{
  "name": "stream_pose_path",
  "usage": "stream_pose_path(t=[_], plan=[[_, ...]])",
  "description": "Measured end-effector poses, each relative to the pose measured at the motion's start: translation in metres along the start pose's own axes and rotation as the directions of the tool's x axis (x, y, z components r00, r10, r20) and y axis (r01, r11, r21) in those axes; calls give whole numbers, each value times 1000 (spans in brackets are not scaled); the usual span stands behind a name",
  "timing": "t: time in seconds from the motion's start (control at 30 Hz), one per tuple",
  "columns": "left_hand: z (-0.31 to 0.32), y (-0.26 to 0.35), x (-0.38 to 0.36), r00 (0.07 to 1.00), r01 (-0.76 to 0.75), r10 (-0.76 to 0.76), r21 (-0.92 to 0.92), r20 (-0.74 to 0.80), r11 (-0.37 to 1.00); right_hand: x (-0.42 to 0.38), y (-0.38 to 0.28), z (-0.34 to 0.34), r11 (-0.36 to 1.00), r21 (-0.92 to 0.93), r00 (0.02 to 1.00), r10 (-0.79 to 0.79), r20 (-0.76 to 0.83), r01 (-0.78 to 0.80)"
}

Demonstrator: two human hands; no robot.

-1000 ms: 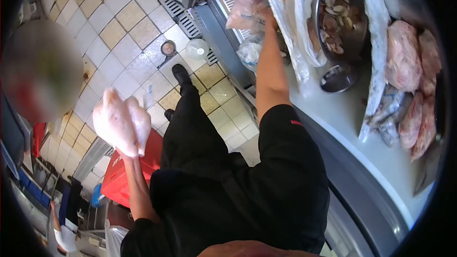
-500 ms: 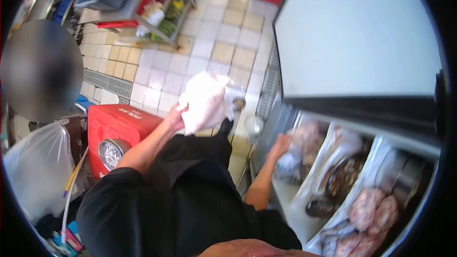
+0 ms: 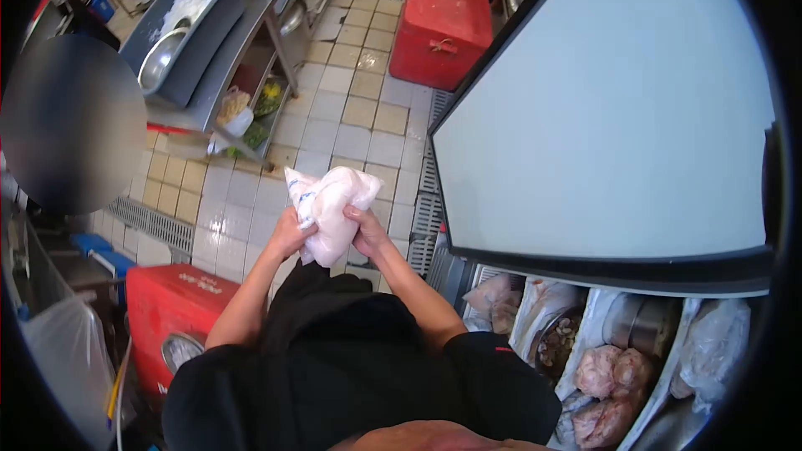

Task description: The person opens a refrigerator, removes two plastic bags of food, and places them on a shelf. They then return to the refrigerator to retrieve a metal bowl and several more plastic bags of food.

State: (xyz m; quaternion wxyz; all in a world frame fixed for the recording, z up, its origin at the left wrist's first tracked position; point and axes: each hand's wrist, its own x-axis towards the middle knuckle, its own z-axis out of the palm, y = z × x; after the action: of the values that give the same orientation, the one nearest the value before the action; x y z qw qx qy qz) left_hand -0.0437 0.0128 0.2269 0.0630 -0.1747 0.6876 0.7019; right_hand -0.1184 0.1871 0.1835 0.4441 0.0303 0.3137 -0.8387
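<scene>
A pale pinkish-white plastic bag [image 3: 330,200], full and with some blue print on its left side, is held up in front of my body. My left hand [image 3: 292,234] grips its lower left side. On the right side of the bag my right hand [image 3: 366,230] is closed, thumb on top. Below and to the right, an open chest [image 3: 489,271] holds bagged food, a bowl of pieces [image 3: 558,338] and reddish-pink bagged lumps [image 3: 614,372]. Its large pale lid or door [image 3: 601,117] stands open above it.
A red cooler [image 3: 171,309] stands at lower left, another red box [image 3: 443,25] at the top. A metal table [image 3: 200,108] bears a grey tub [image 3: 188,38]. Drain grates [image 3: 159,225] cross the tiled floor. A blurred round patch hides the left side.
My right hand has left the chest and now holds the bag together with my left hand. The bag sits slightly lower. The view has shifted, showing more of the floor, table and far red box.
</scene>
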Motion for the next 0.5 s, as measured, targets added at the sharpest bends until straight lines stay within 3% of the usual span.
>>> stream_pose_path(t=[0.17,0.27,0.3,0.4,0.5], plan=[[-20,55,106,989,-2,-2,24,150,1000,79,-71,4,987,153,998,-45,-54,53],[-25,100,181,944,28,-103,234,314,972,117,-117,-14,979,144,984,-128,-124,145],[-21,132,201,905,71,-212,360,368,930,128,-131,-18,967,168,963,-153,-223,193],[-10,131,280,825,200,-131,-68,550,977,154,-183,-30,943,166,939,-244,-241,287],[1,154,347,768,402,-113,-336,631,852,193,-236,-47,898,53,853,-394,-341,436]])
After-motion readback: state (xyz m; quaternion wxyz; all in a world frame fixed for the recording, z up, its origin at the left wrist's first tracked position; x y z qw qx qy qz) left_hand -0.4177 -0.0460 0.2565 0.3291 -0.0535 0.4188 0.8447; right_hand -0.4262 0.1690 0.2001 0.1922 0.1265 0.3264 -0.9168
